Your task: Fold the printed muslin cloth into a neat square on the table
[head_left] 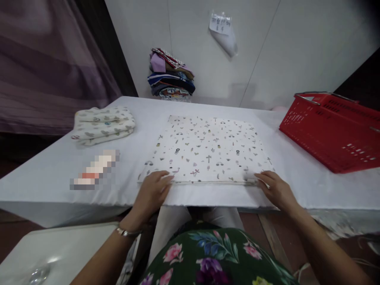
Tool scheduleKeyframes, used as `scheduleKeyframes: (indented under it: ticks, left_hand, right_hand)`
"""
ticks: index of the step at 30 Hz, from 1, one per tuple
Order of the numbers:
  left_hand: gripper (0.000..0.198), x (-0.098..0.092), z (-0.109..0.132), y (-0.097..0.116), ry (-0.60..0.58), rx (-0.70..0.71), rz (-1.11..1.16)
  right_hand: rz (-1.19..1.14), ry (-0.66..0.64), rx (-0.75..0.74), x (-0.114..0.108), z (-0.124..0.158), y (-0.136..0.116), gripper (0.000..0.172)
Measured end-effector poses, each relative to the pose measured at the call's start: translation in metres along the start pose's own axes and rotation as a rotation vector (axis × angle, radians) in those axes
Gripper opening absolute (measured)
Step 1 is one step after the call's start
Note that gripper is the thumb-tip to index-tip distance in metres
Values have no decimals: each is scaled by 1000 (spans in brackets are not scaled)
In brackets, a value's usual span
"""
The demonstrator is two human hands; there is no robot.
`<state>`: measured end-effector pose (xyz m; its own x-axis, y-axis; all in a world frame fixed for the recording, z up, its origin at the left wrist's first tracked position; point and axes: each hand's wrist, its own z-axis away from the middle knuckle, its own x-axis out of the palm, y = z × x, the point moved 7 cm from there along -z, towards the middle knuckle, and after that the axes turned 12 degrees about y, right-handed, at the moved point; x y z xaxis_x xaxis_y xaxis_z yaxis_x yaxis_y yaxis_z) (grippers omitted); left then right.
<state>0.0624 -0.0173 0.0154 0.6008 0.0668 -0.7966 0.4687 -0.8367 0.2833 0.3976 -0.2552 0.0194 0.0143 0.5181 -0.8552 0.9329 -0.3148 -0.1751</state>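
A white cloth [204,152] printed with small palm trees, rainbows and flamingos lies folded flat in front of me, its layered near edge towards my body. At that edge's left part, my left hand [152,188] pinches the cloth between thumb and fingers. My right hand [274,188] grips the same edge near the right corner, thumb and fingers closed on it. Both palms are turned inward, and the fingertips under the fabric are partly hidden.
The white-covered table [142,118] carries a folded patterned cloth bundle [103,124] at left and a blurred-out item [95,170] before it. A red basket [332,130] stands at right. Stacked folded fabrics [171,75] sit by the wall, below a paper note [221,24].
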Motion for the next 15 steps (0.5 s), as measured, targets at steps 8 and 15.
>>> scheduleKeyframes:
  ticks: [8, 15]
  left_hand:
    - [17, 52, -24, 63, -138, 133, 138]
    - [19, 65, -28, 61, -132, 89, 171]
  right_hand:
    - [-190, -124, -246, 45, -18, -71, 29]
    - [-206, -112, -227, 53, -22, -70, 29]
